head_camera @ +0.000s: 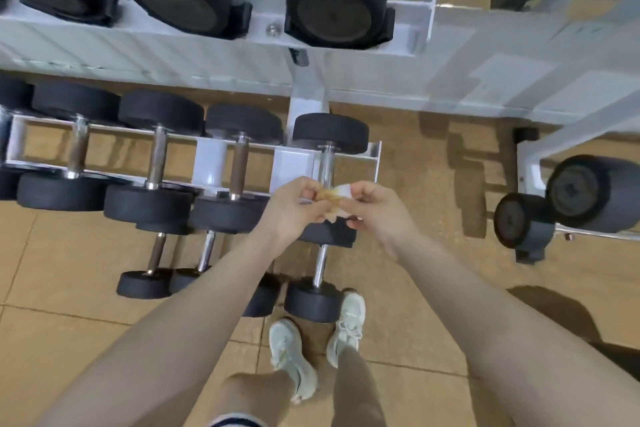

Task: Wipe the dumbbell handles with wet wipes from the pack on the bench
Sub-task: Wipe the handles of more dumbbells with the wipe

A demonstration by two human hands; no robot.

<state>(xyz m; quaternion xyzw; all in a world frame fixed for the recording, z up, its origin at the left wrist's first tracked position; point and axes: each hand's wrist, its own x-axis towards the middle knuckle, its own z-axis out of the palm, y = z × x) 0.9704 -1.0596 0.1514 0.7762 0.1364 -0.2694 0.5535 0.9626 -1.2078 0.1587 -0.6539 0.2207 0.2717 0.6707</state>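
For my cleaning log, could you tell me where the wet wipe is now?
The wet wipe is pinched between left hand and right hand, centre frame, above the rightmost dumbbell's handle.

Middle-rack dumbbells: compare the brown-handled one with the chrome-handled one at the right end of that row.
The brown-handled dumbbell has a dull, rust-coloured grip; the chrome-handled dumbbell has a bright, shiny one. The brown-handled one is fully in view; the chrome one's near end is hidden behind the left hand, right hand and stained wipe. Both have black round heads and rest across the white rack.

No text, brand or number can be read anywhere; the marks on the dumbbell (pixel 331 14) ends are blurred.
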